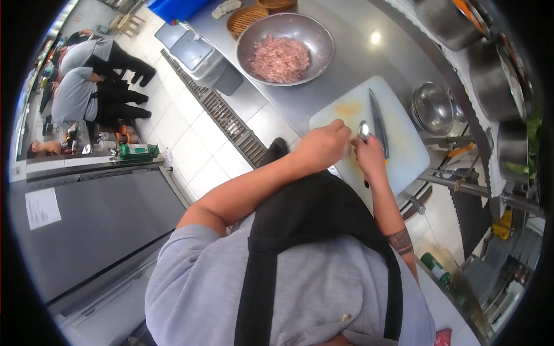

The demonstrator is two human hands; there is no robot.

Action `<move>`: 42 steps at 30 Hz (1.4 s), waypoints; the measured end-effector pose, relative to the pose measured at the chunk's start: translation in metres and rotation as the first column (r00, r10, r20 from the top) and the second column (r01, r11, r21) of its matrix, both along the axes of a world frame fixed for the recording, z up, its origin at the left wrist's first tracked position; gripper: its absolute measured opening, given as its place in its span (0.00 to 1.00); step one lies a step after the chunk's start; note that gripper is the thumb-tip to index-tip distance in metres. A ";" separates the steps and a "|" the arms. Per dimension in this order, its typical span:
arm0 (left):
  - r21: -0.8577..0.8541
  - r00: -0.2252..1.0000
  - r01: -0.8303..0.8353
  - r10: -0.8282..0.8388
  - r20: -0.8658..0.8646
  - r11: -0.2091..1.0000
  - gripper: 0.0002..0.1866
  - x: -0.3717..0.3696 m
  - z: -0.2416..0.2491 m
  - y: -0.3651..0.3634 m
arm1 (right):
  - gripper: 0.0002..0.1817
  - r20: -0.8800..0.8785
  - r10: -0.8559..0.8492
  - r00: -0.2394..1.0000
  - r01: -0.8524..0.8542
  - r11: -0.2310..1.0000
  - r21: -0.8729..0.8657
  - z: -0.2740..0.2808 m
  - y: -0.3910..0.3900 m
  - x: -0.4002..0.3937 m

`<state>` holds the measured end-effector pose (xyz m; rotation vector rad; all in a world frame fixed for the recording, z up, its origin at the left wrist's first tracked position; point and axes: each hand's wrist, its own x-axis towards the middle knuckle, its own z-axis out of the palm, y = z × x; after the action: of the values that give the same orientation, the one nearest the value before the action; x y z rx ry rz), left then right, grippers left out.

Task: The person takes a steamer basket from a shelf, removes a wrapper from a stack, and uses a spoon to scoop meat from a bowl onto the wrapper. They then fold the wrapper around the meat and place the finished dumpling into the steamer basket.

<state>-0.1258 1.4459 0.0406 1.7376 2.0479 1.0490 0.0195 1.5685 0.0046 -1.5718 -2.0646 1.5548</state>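
My right hand (371, 158) is wrapped round a metal spoon (363, 130), whose shiny bowl sticks up above the fingers. Just to its left, my left hand (326, 145) is closed with the fingertips pinched together; I cannot tell what they hold. Both hands are over the near part of a white cutting board (410, 144) with yellowish stains. A long-bladed knife (378, 118) lies on the board, to the right of my right hand.
A big metal bowl of ground meat (281, 59) stands beyond the board on the steel counter (369, 63). Smaller metal bowls (433, 106) are at the right, near pots on a shelf (499, 81). Lidded bins (196, 55) stand left of the counter. Two people (81, 92) bend over another counter.
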 end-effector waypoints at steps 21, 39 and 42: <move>-0.117 0.994 0.100 -0.103 -0.021 0.988 0.12 -0.005 -0.029 0.011 | 0.06 -0.093 -0.060 0.994 0.038 0.972 -0.230 -0.001 0.033 -0.022; 0.109 0.928 -0.217 0.171 0.330 0.970 0.11 -0.055 -0.015 0.016 | 0.06 -0.335 0.170 0.927 -0.198 0.979 -0.050 0.043 0.026 0.022; 0.051 0.837 -0.251 0.190 0.514 0.967 0.11 -0.050 -0.037 0.015 | 0.08 -0.228 0.184 0.956 -0.169 0.982 0.085 0.011 0.009 0.032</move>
<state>-0.1754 1.4610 0.0035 1.1095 1.8919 1.5318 0.0511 1.5777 0.0153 -1.1447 -2.1449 1.6222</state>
